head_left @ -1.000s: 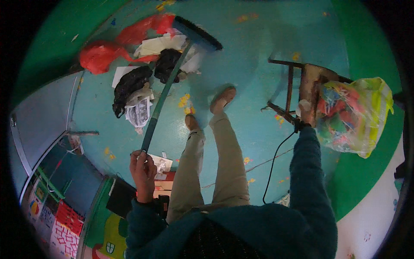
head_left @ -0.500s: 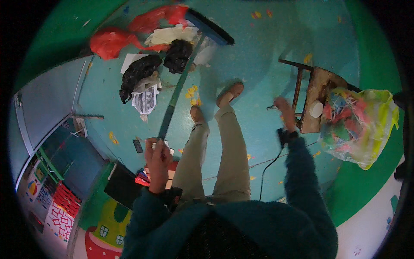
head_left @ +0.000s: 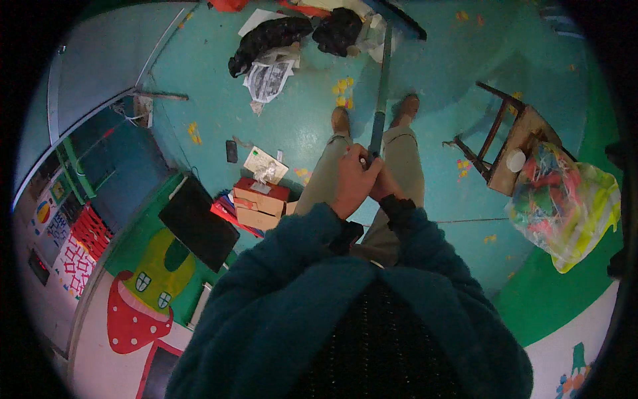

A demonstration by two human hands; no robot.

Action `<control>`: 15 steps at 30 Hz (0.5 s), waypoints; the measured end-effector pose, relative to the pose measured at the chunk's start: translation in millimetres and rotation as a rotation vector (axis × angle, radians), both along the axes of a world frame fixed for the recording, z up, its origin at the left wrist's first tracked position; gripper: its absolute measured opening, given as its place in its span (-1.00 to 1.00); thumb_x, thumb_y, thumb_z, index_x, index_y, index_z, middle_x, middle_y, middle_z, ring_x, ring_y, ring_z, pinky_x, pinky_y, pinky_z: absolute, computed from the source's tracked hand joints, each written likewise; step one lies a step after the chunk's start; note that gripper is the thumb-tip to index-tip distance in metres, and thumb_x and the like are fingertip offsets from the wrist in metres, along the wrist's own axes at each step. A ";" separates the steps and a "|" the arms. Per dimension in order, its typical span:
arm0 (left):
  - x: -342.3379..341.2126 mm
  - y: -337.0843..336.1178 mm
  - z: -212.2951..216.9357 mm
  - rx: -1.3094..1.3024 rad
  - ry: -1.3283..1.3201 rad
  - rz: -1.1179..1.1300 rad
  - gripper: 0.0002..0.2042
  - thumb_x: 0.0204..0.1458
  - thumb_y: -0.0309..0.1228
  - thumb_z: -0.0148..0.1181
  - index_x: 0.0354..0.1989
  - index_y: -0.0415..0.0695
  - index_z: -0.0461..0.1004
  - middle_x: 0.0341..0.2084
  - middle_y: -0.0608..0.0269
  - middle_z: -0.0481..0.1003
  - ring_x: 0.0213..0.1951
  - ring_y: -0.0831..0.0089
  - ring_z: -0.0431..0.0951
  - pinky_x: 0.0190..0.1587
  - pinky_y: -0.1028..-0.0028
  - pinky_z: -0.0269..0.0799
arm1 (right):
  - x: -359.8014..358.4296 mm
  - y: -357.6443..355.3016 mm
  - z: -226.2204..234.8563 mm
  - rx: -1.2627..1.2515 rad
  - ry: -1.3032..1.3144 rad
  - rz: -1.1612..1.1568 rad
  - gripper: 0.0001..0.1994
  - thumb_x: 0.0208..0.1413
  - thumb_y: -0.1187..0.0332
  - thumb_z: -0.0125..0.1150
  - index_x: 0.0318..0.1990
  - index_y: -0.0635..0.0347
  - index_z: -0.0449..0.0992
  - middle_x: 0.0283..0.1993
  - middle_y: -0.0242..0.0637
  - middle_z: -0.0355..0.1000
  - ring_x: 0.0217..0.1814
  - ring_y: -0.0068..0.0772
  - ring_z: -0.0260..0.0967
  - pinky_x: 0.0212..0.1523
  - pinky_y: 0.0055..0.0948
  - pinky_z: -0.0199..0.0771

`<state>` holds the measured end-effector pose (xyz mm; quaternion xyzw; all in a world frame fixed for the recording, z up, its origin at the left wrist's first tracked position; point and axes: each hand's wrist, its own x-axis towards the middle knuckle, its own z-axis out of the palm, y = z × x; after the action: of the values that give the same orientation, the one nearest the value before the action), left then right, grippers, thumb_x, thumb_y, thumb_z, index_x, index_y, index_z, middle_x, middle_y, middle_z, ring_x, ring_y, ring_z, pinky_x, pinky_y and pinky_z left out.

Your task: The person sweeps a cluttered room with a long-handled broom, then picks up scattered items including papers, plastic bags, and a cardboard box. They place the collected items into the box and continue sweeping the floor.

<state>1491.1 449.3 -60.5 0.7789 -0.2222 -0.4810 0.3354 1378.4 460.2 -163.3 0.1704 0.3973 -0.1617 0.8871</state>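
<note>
My left hand (head_left: 354, 183) is closed around the upper end of a broom's dark green handle (head_left: 381, 100), in front of my body. Tucked close against it, my right hand (head_left: 385, 181) is closed at the same handle end, its fingers partly hidden behind the left. The handle runs away from me between my feet. At its far end the blue broom head (head_left: 399, 16) with black bristles rests on the floor at the top edge, beside a black plastic bag (head_left: 337, 31) and clear plastic.
Another black bag (head_left: 269, 41) and printed paper (head_left: 269, 81) lie far left. Nearer are a phone (head_left: 231, 151), a cardboard box (head_left: 260, 203) and a dark flat panel (head_left: 199, 223). At right, a tipped wooden chair (head_left: 515, 149) adjoins a filled clear-and-yellow bag (head_left: 561, 206).
My right hand has come in from the right to join my left on the broom handle. The handle has swung more upright in view, and the view has shifted left and nearer.
</note>
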 end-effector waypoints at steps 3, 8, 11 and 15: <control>-13.8 11.3 -6.0 -0.089 -0.091 -0.010 -0.77 -0.11 -0.45 0.24 -0.45 -0.27 0.28 -0.50 0.06 0.33 -0.40 0.16 0.39 -0.41 0.26 0.32 | -13.6 -3.8 2.0 -0.281 0.008 0.076 -0.73 0.27 0.14 -0.16 -0.07 0.12 0.32 -0.11 -0.40 0.29 0.00 -0.33 0.25 0.02 -0.24 0.32; -36.5 18.6 -19.3 -0.119 -0.105 0.051 -0.77 -0.16 -0.49 0.28 -0.38 -0.28 0.35 -0.33 0.07 0.35 -0.30 0.21 0.45 -0.28 0.33 0.38 | -29.8 -35.2 9.0 -0.227 -0.039 0.296 -0.76 0.25 0.22 -0.07 -0.10 0.17 0.36 -0.16 -0.38 0.33 -0.14 -0.42 0.30 -0.08 -0.31 0.35; -58.2 22.2 -22.3 -0.179 -0.211 0.013 -0.76 -0.20 -0.54 0.27 -0.36 -0.25 0.34 -0.29 0.06 0.36 -0.21 0.20 0.42 -0.18 0.33 0.35 | -47.2 -52.1 -2.6 -0.416 -0.005 0.504 -0.75 0.23 0.29 -0.03 -0.05 0.22 0.38 -0.15 -0.36 0.36 -0.19 -0.48 0.30 -0.17 -0.40 0.38; -74.2 22.9 -44.2 -0.201 -0.372 -0.105 -0.76 -0.18 -0.54 0.25 -0.34 -0.24 0.33 -0.25 0.07 0.38 -0.19 0.23 0.40 -0.16 0.38 0.31 | -97.7 -58.7 -27.1 -0.284 -0.066 0.386 -0.74 0.18 0.37 0.06 -0.02 0.28 0.41 -0.14 -0.36 0.38 -0.22 -0.53 0.31 -0.19 -0.50 0.38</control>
<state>1416.9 472.2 -104.7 0.8044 -0.3672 -0.3211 0.3391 1280.8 401.5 -190.4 -0.0300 0.3667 -0.0378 0.9291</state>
